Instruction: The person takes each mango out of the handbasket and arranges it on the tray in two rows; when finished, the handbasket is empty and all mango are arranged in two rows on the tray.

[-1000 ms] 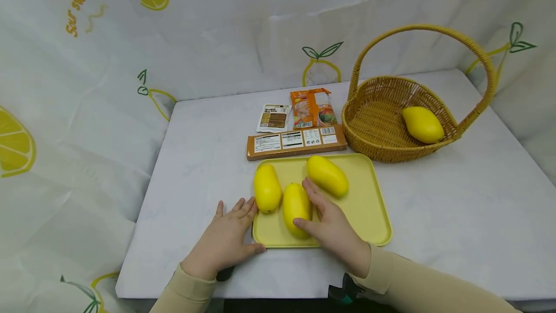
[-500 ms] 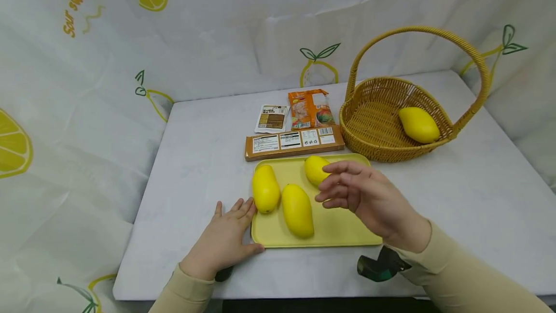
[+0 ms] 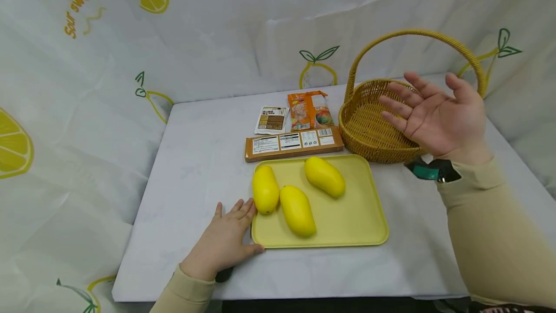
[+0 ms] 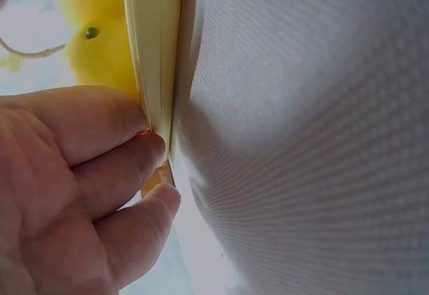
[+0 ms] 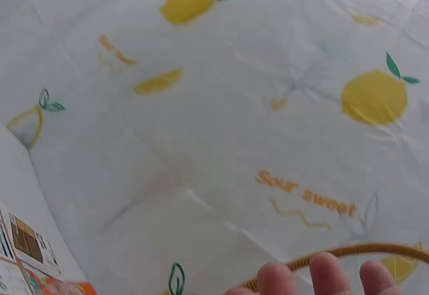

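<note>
Up from the tray (image 3: 365, 226) swings the right hand (image 3: 438, 117), empty and spread before the basket (image 3: 369, 129), left hand (image 3: 223, 243) flat bracing the rim, three mangoes (image 3: 297, 210) waiting: grasp one mid-body.

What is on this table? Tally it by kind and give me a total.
Yellow mangoes: 3
Food packets: 3
Yellow tray: 1
Wicker basket: 1
Total: 8 in view; the right hand hides part of the basket's inside.
</note>
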A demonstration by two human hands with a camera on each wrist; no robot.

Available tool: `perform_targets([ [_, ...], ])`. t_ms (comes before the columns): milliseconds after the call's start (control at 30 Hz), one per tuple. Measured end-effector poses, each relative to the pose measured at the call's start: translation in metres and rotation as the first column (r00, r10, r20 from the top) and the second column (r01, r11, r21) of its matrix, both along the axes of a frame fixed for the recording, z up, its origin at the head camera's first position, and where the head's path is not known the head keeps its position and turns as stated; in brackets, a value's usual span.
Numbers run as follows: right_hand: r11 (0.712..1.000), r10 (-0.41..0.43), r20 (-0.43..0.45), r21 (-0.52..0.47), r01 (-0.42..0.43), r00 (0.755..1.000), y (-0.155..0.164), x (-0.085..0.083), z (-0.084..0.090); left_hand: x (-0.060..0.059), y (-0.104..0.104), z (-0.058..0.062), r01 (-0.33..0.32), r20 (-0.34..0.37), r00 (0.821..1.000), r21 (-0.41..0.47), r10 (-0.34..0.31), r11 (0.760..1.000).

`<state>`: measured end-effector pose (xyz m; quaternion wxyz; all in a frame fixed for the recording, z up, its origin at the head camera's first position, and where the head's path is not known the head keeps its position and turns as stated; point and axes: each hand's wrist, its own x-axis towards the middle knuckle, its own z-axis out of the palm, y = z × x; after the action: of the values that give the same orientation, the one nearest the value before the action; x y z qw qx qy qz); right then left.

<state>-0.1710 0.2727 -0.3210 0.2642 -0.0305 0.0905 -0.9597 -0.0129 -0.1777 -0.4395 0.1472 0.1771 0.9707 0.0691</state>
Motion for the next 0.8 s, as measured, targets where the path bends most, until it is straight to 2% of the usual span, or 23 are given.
perform_targets([
  [100,0.998,-0.049,0.109,0.047,0.044,0.993,0.017,-0.021,-0.003,0.000,0.000,0.001,-0.007,0.007,1.000,0.005,0.007,1.000],
  [200,0.983,-0.112,0.173,0.161,0.084,0.978,0.030,-0.037,-0.007,0.001,0.000,0.001,-0.013,0.016,1.000,0.011,0.013,1.000],
  [267,0.954,-0.147,0.190,0.288,0.088,0.971,0.036,-0.046,-0.007,0.001,0.000,0.001,-0.016,0.021,1.000,0.020,0.016,1.000],
  [300,0.930,-0.157,0.188,0.359,0.081,0.969,0.039,-0.049,-0.006,0.001,0.000,0.001,-0.017,0.022,1.000,0.024,0.016,1.000],
  [367,0.858,-0.180,0.181,0.510,0.065,0.967,0.042,-0.055,-0.004,0.001,0.000,0.001,-0.017,0.021,1.000,0.027,0.016,0.999],
  [433,0.767,-0.184,0.164,0.641,0.037,0.969,0.043,-0.059,-0.002,0.001,0.000,0.001,-0.020,0.019,1.000,0.030,0.019,0.999],
  [500,0.688,-0.224,0.154,0.724,0.044,0.962,0.042,-0.061,-0.001,0.002,-0.001,0.002,-0.022,0.018,1.000,0.028,0.021,0.999],
  [600,0.591,-0.337,0.137,0.801,0.096,0.931,0.039,-0.064,-0.003,0.002,-0.001,0.002,-0.021,0.018,1.000,0.032,0.021,0.999],
  [667,0.532,-0.420,0.114,0.835,0.142,0.900,0.037,-0.065,-0.006,0.002,-0.001,0.003,-0.018,0.018,1.000,0.036,0.017,0.999],
  [733,0.470,-0.464,0.092,0.869,0.157,0.881,0.037,-0.066,-0.009,0.002,0.000,0.003,-0.014,0.016,1.000,0.041,0.013,0.999],
  [800,0.425,-0.470,0.077,0.893,0.149,0.879,0.037,-0.067,-0.011,0.002,0.000,0.003,-0.011,0.014,1.000,0.040,0.010,0.999],
])
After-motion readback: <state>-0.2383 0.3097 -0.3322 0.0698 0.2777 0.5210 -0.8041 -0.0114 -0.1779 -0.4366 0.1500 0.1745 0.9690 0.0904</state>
